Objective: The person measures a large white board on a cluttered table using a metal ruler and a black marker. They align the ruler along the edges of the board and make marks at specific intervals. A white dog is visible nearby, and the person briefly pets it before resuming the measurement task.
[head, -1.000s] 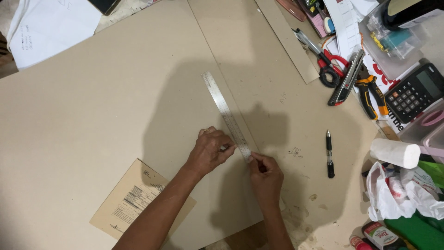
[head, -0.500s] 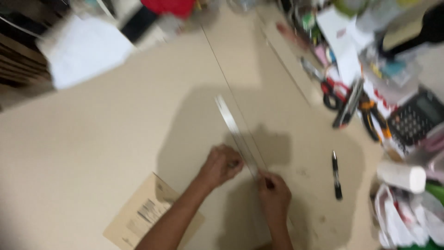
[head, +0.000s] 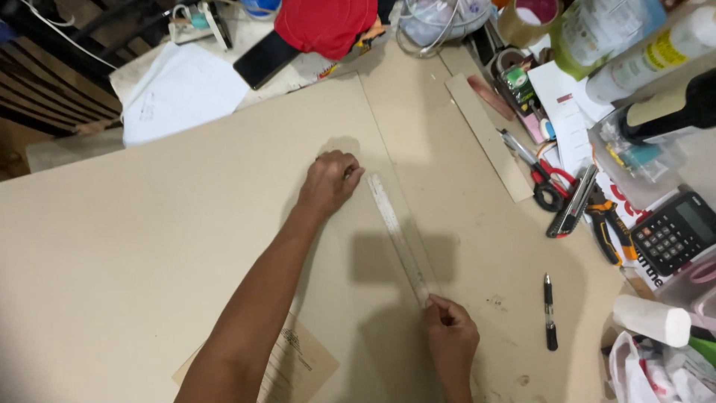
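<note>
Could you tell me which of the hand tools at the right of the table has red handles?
The scissors, with red loop handles, beside the grey utility knife and the orange-and-black pliers.

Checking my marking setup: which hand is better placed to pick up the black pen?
Probably the right hand: it pinches the near end of the ruler, close to the black pen. The left hand presses the ruler's far end, farther away.

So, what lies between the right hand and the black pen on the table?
In the head view, only bare tabletop lies between the right hand and the black pen; the surface there is marked with small stains.
</note>
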